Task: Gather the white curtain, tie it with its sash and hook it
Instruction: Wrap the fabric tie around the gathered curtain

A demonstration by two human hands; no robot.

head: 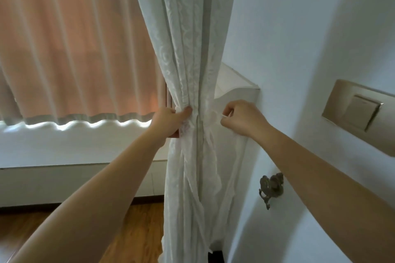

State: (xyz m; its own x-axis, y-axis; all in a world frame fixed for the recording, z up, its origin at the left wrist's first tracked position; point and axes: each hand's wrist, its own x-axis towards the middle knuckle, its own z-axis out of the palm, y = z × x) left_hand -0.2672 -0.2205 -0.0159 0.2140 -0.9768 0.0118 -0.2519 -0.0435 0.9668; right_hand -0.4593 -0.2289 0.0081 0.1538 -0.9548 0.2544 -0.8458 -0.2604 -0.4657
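Observation:
The white patterned curtain hangs bunched into one column beside the wall corner. My left hand grips the bundle from its left side, thumb across the front. A thin white sash wraps the bundle at the same height. My right hand pinches the sash's end just to the right of the bundle. A brass hook is fixed to the wall below my right forearm, with nothing hung on it.
A pink curtain covers the window on the left above a white sill. A white shelf corner juts from the wall behind the bundle. A gold switch plate sits on the right wall. Wooden floor lies below.

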